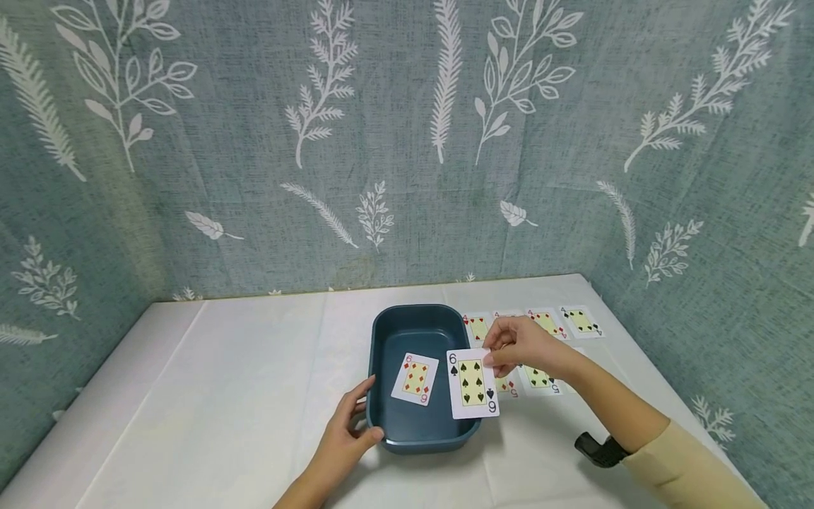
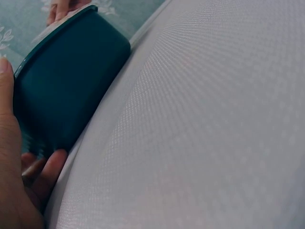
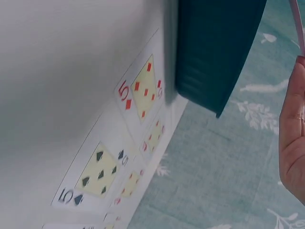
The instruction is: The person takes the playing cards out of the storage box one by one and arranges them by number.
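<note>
My right hand [image 1: 518,346] pinches a six of spades [image 1: 472,382] by its upper right edge, face up over the right side of a dark blue tub [image 1: 422,431]. Inside the tub lies a six of diamonds [image 1: 415,379], slightly tilted. At the tub's front left corner, my left hand [image 1: 343,431] holds the wall, thumb near the rim; the left wrist view shows its other fingers [image 2: 51,174] low against the side. In the right wrist view, only a thin edge of the held card [image 3: 298,24] shows above the fingers.
Right of the tub, playing cards lie in rows on the white tablecloth [image 1: 242,396]. They include a four of spades [image 1: 581,322], a five of spades [image 3: 99,169] and a five of diamonds [image 3: 144,90]. My right forearm partly covers them. A patterned curtain [image 1: 407,233] stands behind.
</note>
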`<action>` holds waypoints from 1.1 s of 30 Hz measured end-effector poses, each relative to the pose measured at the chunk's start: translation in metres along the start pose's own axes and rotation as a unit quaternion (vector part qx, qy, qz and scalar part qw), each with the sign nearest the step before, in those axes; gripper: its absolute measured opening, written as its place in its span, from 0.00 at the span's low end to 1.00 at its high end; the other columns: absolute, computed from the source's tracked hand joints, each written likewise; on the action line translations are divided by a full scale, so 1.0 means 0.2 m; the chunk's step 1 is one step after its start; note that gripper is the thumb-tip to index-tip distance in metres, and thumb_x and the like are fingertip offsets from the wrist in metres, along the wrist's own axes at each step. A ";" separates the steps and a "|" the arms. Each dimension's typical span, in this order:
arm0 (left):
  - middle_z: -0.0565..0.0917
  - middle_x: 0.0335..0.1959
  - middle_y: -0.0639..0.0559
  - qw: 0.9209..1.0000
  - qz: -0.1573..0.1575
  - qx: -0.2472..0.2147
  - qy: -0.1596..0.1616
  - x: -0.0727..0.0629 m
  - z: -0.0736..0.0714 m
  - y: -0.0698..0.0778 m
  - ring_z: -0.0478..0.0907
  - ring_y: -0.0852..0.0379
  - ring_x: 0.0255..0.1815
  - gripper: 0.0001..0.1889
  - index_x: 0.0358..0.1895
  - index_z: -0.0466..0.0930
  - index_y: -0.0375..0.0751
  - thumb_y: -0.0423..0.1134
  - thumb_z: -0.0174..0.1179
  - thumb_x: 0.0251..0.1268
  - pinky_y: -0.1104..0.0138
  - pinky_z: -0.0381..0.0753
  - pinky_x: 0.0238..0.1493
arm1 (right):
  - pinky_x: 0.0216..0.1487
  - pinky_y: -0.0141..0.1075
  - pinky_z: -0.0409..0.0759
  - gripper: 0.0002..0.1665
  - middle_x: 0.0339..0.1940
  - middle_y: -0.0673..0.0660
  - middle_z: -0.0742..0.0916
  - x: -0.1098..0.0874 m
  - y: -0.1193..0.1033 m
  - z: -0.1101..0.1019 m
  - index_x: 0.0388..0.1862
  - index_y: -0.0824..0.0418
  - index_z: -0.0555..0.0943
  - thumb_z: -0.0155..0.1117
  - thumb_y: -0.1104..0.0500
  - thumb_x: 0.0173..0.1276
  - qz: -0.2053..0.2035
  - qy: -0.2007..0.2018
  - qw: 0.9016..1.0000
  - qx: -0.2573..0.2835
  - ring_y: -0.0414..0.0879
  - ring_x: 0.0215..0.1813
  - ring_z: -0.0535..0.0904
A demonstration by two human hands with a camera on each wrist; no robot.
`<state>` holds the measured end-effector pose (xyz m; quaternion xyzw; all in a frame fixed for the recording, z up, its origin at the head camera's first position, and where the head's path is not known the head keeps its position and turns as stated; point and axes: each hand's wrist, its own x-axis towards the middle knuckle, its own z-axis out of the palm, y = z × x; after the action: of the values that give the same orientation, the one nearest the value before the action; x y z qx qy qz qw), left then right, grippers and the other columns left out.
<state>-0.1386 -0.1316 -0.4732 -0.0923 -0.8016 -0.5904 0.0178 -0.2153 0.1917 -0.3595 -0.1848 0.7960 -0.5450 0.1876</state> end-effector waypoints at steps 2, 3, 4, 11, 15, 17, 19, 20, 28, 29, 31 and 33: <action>0.68 0.64 0.48 1.000 0.002 0.001 -0.001 0.00 0.00 0.00 0.73 0.47 0.57 0.39 0.70 0.61 0.57 0.38 0.68 0.55 0.67 0.77 0.41 | 0.35 0.46 0.83 0.16 0.25 0.57 0.83 -0.03 0.00 -0.01 0.37 0.71 0.74 0.70 0.64 0.57 0.004 0.002 1.000 -0.010 0.49 0.27 0.83; 0.68 0.64 0.48 1.000 0.002 0.001 -0.001 0.00 0.00 0.00 0.73 0.47 0.57 0.39 0.70 0.61 0.57 0.38 0.68 0.55 0.67 0.77 0.41 | 0.35 0.46 0.83 0.16 0.25 0.57 0.83 -0.04 0.00 -0.02 0.37 0.71 0.74 0.70 0.63 0.57 0.006 0.003 1.000 -0.013 0.49 0.27 0.83; 0.68 0.64 0.48 1.000 0.001 0.002 -0.001 0.00 0.00 0.00 0.73 0.47 0.57 0.39 0.70 0.61 0.57 0.38 0.68 0.55 0.67 0.77 0.40 | 0.35 0.47 0.83 0.16 0.25 0.57 0.83 -0.05 0.00 -0.02 0.37 0.71 0.74 0.70 0.63 0.57 0.006 0.003 1.000 -0.018 0.49 0.27 0.83; 0.68 0.64 0.49 1.000 -0.002 0.007 0.000 0.00 -0.01 0.00 0.73 0.48 0.57 0.39 0.70 0.61 0.60 0.38 0.68 0.55 0.68 0.77 0.41 | 0.34 0.46 0.83 0.15 0.25 0.57 0.83 -0.13 0.03 -0.08 0.34 0.70 0.73 0.69 0.63 0.58 0.013 0.002 0.999 -0.036 0.48 0.26 0.83; 0.68 0.64 0.49 1.000 -0.010 0.005 -0.001 0.00 -0.01 0.00 0.73 0.48 0.58 0.38 0.69 0.62 0.61 0.38 0.68 0.55 0.67 0.77 0.41 | 0.34 0.45 0.83 0.15 0.26 0.57 0.83 -0.17 0.05 -0.12 0.34 0.71 0.73 0.69 0.64 0.58 0.017 -0.026 0.999 -0.024 0.47 0.26 0.83; 0.68 0.64 0.49 1.000 -0.013 0.004 -0.002 0.00 -0.01 0.01 0.73 0.48 0.58 0.38 0.69 0.62 0.61 0.39 0.68 0.55 0.67 0.77 0.41 | 0.33 0.43 0.83 0.15 0.26 0.57 0.83 -0.19 0.07 -0.14 0.34 0.72 0.73 0.68 0.64 0.58 0.019 -0.040 0.999 -0.018 0.47 0.26 0.83; 0.68 0.64 0.49 1.000 -0.014 0.002 -0.003 0.00 -0.01 0.01 0.73 0.48 0.58 0.38 0.69 0.62 0.61 0.39 0.68 0.55 0.67 0.77 0.41 | 0.33 0.43 0.83 0.15 0.26 0.57 0.83 -0.21 0.08 -0.16 0.33 0.73 0.72 0.68 0.64 0.58 0.023 -0.052 0.998 -0.012 0.46 0.26 0.83; 0.68 0.64 0.49 1.000 -0.014 0.002 -0.004 0.00 -0.01 0.01 0.73 0.48 0.58 0.38 0.69 0.62 0.61 0.39 0.68 0.55 0.67 0.77 0.42 | 0.33 0.42 0.83 0.16 0.26 0.57 0.83 -0.22 0.09 -0.16 0.33 0.74 0.72 0.68 0.64 0.58 0.024 -0.056 0.998 -0.011 0.46 0.26 0.83; 0.68 0.64 0.49 1.000 -0.007 0.001 -0.001 0.00 -0.01 0.00 0.73 0.48 0.58 0.38 0.70 0.61 0.58 0.38 0.68 0.55 0.67 0.77 0.42 | 0.31 0.42 0.83 0.17 0.26 0.57 0.84 -0.25 0.14 -0.16 0.32 0.75 0.71 0.68 0.64 0.58 0.027 -0.072 0.997 -0.024 0.45 0.26 0.83; 0.68 0.64 0.49 1.000 -0.006 0.001 -0.001 0.00 -0.01 0.00 0.73 0.48 0.58 0.39 0.70 0.61 0.58 0.38 0.68 0.55 0.68 0.77 0.42 | 0.31 0.42 0.83 0.17 0.26 0.57 0.84 -0.25 0.15 -0.16 0.32 0.75 0.71 0.68 0.64 0.58 0.027 -0.072 0.997 -0.027 0.45 0.26 0.83; 0.68 0.63 0.48 1.000 -0.003 0.001 -0.001 0.00 -0.01 0.00 0.73 0.48 0.58 0.39 0.70 0.61 0.57 0.38 0.68 0.55 0.68 0.77 0.42 | 0.31 0.42 0.83 0.16 0.25 0.58 0.84 -0.25 0.17 -0.15 0.31 0.75 0.72 0.69 0.64 0.58 0.029 -0.071 0.997 -0.031 0.45 0.26 0.83; 0.68 0.63 0.48 1.000 -0.001 -0.001 0.000 0.00 -0.01 0.00 0.73 0.47 0.58 0.39 0.70 0.61 0.57 0.37 0.68 0.54 0.68 0.78 0.42 | 0.30 0.42 0.83 0.15 0.25 0.58 0.84 -0.25 0.18 -0.14 0.31 0.73 0.72 0.69 0.64 0.57 0.032 -0.071 0.996 -0.036 0.45 0.26 0.83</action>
<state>-0.1396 -0.1327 -0.4729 -0.0913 -0.8014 -0.5909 0.0168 -0.1892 0.2518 -0.3791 -0.2041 0.8052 -0.4956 0.2538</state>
